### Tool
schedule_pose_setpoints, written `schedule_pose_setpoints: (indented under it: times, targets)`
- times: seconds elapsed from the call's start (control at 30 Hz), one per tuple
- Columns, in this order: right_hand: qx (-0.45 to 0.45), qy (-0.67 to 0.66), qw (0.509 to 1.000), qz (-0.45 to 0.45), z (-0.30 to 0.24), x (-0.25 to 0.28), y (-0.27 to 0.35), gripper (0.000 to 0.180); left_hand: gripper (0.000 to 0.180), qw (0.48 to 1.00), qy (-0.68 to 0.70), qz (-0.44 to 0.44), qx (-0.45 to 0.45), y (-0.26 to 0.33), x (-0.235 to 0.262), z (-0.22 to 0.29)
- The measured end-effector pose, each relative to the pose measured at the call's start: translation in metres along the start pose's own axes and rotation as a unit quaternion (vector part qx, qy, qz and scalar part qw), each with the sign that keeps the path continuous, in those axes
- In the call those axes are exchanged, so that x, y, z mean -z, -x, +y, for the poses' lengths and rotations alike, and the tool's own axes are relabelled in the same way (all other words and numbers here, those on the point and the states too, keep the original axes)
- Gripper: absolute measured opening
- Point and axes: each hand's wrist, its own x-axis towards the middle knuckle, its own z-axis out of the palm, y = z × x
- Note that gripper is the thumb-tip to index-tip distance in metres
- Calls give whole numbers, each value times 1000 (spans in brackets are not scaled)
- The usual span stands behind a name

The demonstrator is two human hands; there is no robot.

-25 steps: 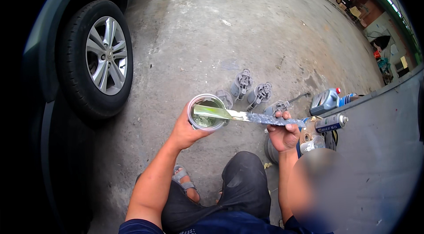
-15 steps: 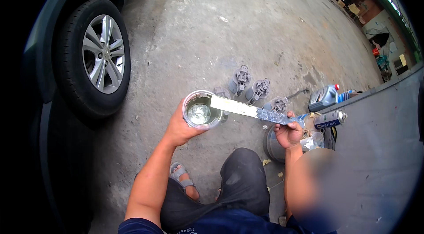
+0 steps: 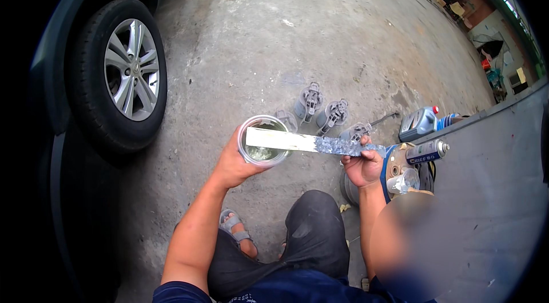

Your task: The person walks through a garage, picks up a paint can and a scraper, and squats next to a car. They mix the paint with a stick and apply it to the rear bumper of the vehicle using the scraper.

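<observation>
Since the earlier frame, the stirring stick (image 3: 311, 143) had come up out of the cup (image 3: 263, 140) and lay flat across its rim. My left hand (image 3: 235, 160) cupped the clear cup from below, fingers wrapped closed around its wall; pale liquid sat inside. My right hand (image 3: 362, 164) gripped the stick's paint-crusted end, fingers closed tight. Three grey cans (image 3: 321, 114) stood on the concrete floor (image 3: 320, 34) just beyond. A car wheel (image 3: 127, 71) stood well apart, left.
</observation>
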Motion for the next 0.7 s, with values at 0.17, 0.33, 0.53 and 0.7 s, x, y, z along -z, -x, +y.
schedule_pose_setpoints:
  times: [0.17, 0.33, 0.53, 0.7]
  targets:
    - [22, 2, 999, 37, -26, 29, 24, 28, 88, 999, 2, 30, 14, 2, 9, -2]
    - [68, -6, 998, 2, -54, 18, 23, 32, 88, 998, -29, 48, 7, 0, 10, -3]
    - [-8, -35, 999, 6, -7, -20, 1, 35, 82, 1000, -22, 6, 10, -2, 3, 4]
    - [-19, -45, 999, 22, -6, 27, 13, 33, 80, 1000, -3, 22, -19, -2, 13, -5]
